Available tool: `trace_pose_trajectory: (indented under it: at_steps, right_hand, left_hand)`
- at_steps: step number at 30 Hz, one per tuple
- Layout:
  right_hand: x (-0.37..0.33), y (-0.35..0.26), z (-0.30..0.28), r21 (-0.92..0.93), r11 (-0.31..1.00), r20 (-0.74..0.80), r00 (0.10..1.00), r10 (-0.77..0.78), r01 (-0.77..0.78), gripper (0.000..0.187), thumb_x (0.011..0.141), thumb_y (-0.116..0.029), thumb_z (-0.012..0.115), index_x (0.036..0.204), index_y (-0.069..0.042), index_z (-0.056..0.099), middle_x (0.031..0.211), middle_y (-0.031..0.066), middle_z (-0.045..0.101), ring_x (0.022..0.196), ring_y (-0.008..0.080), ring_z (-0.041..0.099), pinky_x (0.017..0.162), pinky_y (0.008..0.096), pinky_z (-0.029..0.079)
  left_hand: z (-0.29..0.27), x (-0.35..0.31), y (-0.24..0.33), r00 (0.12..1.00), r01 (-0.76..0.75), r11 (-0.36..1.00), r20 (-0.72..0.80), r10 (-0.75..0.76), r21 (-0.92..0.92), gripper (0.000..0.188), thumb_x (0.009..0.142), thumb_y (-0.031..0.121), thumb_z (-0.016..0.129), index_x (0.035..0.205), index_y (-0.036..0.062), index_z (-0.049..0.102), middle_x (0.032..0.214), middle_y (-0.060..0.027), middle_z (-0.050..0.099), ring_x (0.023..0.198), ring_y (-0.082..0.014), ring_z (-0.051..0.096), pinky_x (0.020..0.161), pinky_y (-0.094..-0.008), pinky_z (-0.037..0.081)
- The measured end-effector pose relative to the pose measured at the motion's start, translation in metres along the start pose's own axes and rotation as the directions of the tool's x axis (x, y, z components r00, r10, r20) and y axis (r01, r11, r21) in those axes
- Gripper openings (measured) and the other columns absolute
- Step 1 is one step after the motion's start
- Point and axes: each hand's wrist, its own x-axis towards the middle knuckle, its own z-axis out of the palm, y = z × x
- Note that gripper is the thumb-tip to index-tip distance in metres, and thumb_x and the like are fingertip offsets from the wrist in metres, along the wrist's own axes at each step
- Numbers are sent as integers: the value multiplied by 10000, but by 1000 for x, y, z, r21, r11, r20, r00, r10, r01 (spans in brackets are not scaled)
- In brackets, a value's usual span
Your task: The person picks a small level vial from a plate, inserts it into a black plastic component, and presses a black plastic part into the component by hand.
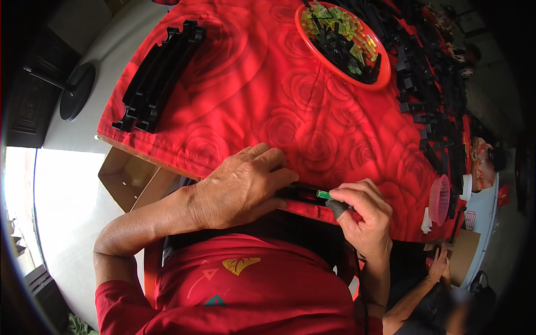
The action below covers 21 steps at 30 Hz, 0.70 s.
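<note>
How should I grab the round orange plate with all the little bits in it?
I'd take the orange plate by its raised rim, coming from the near left, where there's just bare red tablecloth. Black parts crowd its right side. Loose green and black pieces are heaped inside, so keeping it level would probably be safest.

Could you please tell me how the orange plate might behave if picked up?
The plate is probably stiff, given its even, rounded outline. Tilted, it might spill, since many small pieces lie jumbled inside.
</note>
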Motion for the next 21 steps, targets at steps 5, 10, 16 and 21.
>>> trace_pose_trajectory:
  at_steps: [5,10,16,21]
  right_hand:
    - [-10,-5,5,-133,991,-2,1000,-31,30,425,681,156,767,1064,-30,767,990,88,705,831,241,674,658,339,543]
    - [-13,-11,13,-156,988,-80,997,-20,7,413,705,157,734,1079,-14,765,992,102,714,838,260,682,668,345,552]
    - [-14,-11,18,-97,995,-125,992,-8,-4,394,717,152,716,1075,-5,761,1011,142,765,839,285,725,719,356,576]
    - [-14,-13,18,-68,998,-119,992,-28,20,399,723,152,715,1090,0,752,1017,144,770,827,282,729,711,363,578]
  left_hand:
    - [11,-5,1,999,-1,999,-46,3,52,512,795,189,830,1264,52,678,1100,-122,624,1018,-312,623,907,-431,525]
    - [15,-5,1,994,-29,996,-107,38,81,568,771,174,831,1300,60,657,1130,-124,609,1024,-314,610,903,-431,517]
    - [8,-5,10,984,-54,995,-163,66,78,533,792,204,832,1282,84,663,1244,-158,565,1097,-364,566,904,-495,486]
    - [10,-5,8,986,-101,988,-122,116,117,475,795,202,832,1235,103,684,1255,-152,559,1112,-355,556,887,-480,472]
